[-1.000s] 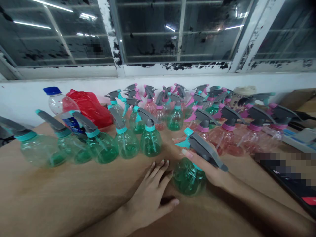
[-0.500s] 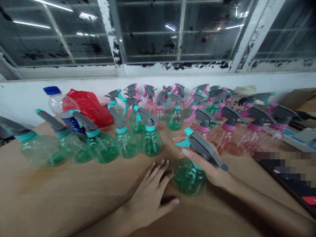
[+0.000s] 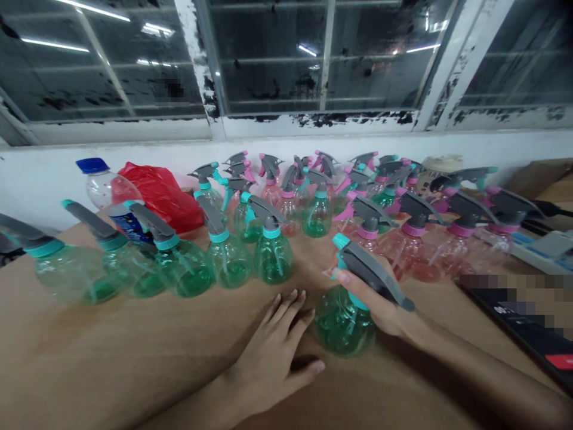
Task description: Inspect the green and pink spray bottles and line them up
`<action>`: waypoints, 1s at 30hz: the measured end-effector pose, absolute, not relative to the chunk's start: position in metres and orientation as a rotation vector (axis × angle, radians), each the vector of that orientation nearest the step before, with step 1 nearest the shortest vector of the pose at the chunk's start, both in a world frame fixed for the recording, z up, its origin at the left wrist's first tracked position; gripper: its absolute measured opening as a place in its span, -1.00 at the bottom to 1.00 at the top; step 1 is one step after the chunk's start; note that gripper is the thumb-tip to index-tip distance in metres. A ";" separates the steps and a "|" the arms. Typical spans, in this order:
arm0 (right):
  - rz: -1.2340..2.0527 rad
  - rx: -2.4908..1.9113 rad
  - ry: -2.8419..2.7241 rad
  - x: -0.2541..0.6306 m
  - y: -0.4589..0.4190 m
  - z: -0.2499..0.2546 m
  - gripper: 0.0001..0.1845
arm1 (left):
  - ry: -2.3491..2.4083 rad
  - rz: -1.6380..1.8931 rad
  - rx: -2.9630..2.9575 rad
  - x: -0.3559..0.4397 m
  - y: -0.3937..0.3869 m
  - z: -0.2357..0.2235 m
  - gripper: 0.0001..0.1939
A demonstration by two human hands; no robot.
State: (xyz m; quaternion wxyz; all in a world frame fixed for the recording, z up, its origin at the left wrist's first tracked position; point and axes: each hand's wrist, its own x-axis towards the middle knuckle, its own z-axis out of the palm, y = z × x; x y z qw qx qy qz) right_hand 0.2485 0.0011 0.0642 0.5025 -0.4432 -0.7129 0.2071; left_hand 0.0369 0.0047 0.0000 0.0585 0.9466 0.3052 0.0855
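Note:
My right hand (image 3: 380, 298) grips a green spray bottle (image 3: 342, 328) round its neck, fingers closed on the teal trigger under the grey head. The bottle stands upright on the wooden table (image 3: 134, 358), its nozzle facing left and away. Flat on the table just left of it lies my left hand (image 3: 277, 352), open, fingers stretched out and holding nothing. Beyond my left hand, several green spray bottles (image 3: 274, 263) with teal collars form a row. Several pink spray bottles (image 3: 407, 251) with pink collars stand behind my right hand.
More pink and green spray bottles (image 3: 317, 215) crowd against the wall. At the back left are a red plastic bag (image 3: 156, 197) and a clear bottle with a blue cap (image 3: 93, 166). A dark flat device (image 3: 505, 316), partly pixelated, lies at the right edge.
My right fingers have drawn the teal trigger in toward the bottle's neck; earlier it stuck out to the left. My left hand and the bottle have stayed in place.

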 end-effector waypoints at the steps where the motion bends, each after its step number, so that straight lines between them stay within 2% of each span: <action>1: 0.504 -1.061 -1.722 0.249 0.002 0.064 -0.79 | 0.926 0.266 2.866 0.037 0.005 0.000 -0.38; 3: 0.520 -1.030 -1.703 0.249 0.003 0.061 -0.79 | 0.922 0.277 2.859 0.037 0.005 -0.001 -0.39; 7: 0.524 -1.050 -1.691 0.251 0.005 0.053 -0.65 | 0.919 0.286 2.854 0.037 0.006 0.000 -0.38; 14: 0.404 -1.099 -1.690 0.251 0.001 0.057 -0.52 | 0.929 0.266 2.880 0.036 0.006 0.000 -0.36; 19: 0.425 -1.215 -1.759 0.258 -0.005 0.065 -0.56 | 0.920 0.296 2.887 0.036 0.007 -0.002 -0.37; 24: 0.332 -1.357 -1.834 0.267 -0.026 0.064 -0.25 | 0.909 0.317 2.908 0.037 0.008 -0.004 -0.36; 30: 0.179 -1.513 -1.796 0.266 -0.041 0.055 -0.43 | 0.915 0.302 2.968 0.035 0.008 0.000 -0.37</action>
